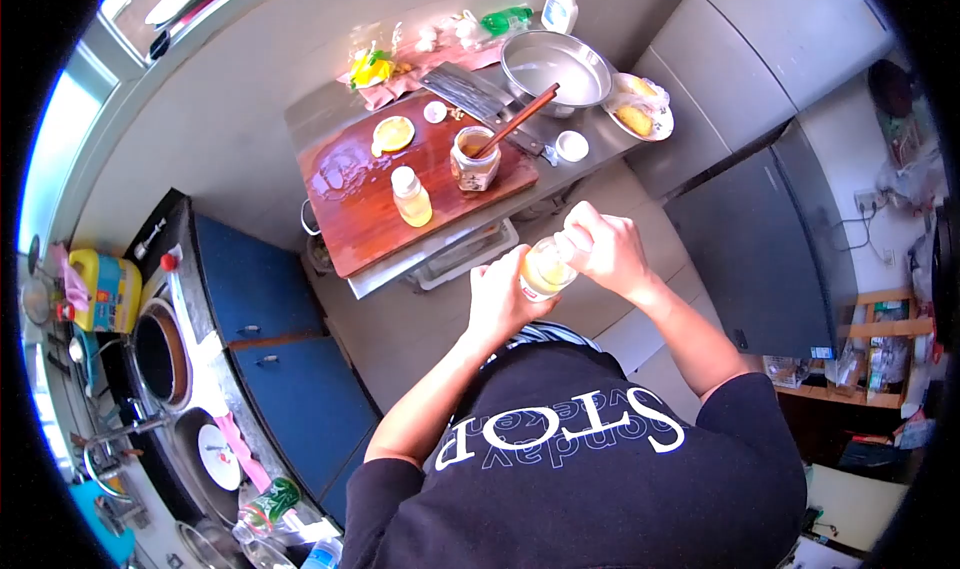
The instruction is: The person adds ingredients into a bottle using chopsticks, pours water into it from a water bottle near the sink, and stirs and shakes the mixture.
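A small clear bottle (546,270) with pale yellow liquid and a red-and-white label is tilted in front of my body, off the table. My left hand (500,294) is wrapped round its lower part. My right hand (606,250) is closed over its top end, with the fingers hiding the mouth and any cap. On the wet wooden cutting board (340,234) stands a similar bottle (411,197) with a white top and yellow liquid. Beside it is an open glass jar (474,161) with a brown wooden stick (517,121) leaning in it. A cut lemon half (394,133) lies behind them.
A cleaver (468,97) lies across the board's back edge. Beyond are a metal basin (556,69), a plate (655,109) with yellow food, a white lid (571,146) and a spray bottle (563,4). Blue cabinets (255,279) and a sink (195,439) are left; a dark fridge (755,244) is right.
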{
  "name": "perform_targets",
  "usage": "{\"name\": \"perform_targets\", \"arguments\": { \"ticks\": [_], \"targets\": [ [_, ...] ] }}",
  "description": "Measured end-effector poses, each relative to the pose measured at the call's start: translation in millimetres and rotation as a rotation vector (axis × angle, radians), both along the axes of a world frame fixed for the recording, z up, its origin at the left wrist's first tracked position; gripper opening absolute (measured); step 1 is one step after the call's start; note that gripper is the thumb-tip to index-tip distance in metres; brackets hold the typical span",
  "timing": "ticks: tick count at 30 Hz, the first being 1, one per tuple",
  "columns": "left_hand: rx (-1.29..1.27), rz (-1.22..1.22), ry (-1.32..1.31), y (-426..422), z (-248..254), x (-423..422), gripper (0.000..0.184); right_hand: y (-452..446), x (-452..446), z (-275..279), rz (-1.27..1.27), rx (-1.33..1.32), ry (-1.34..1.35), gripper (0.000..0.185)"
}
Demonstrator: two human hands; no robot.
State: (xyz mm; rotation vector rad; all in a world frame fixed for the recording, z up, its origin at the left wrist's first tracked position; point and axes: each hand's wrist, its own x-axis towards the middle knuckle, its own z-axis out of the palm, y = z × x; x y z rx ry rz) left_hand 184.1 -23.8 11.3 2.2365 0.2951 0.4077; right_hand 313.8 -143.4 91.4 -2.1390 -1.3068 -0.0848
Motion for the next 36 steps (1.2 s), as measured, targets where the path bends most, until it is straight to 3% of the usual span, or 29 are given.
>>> {"name": "perform_targets", "arguments": {
  "ticks": [7,9,11,13,15,17,24,29,33,35,36],
  "targets": [
    [-0.026,-0.043,0.070,-9,-12,29,0.085,-21,15,-11,-0.105,-0.029,0.156,0.034],
    [-0.154,-0.064,-0.085,-14,-21,46,0.087,-24,34,-1,-0.082,-0.019,0.161,0.033],
    [-0.104,-0.057,-0.144,-13,-8,53,0.086,-26,64,5,-0.192,-0.017,0.193,0.031],
    [-0.014,0.040,-0.232,-7,-8,58,0.078,-29,102,8,-0.217,-0.023,0.043,0.035],
    [-0.095,0.144,-0.198,1,-18,57,0.058,-29,139,8,-0.229,-0.065,-0.101,0.038],
    [-0.183,0.273,-0.121,8,-25,59,0.051,-28,181,-1,-0.235,-0.089,-0.132,0.039],
    [-0.313,0.580,-0.130,1,-34,90,0.047,-19,275,-38,-0.170,-0.041,-0.185,0.035],
    [-0.306,0.730,-0.102,0,-36,90,0.050,-12,287,-33,-0.143,0.002,-0.088,0.035],
    [-0.236,0.829,-0.119,8,-36,93,0.064,-12,278,-16,-0.151,-0.062,-0.143,0.037],
    [-0.171,0.831,-0.132,14,-36,98,0.079,-8,266,-3,-0.156,0.118,-0.324,0.036],
    [-0.151,0.825,-0.161,19,-37,102,0.084,0,253,6,-0.106,0.206,-0.270,0.034]
  ]
}}
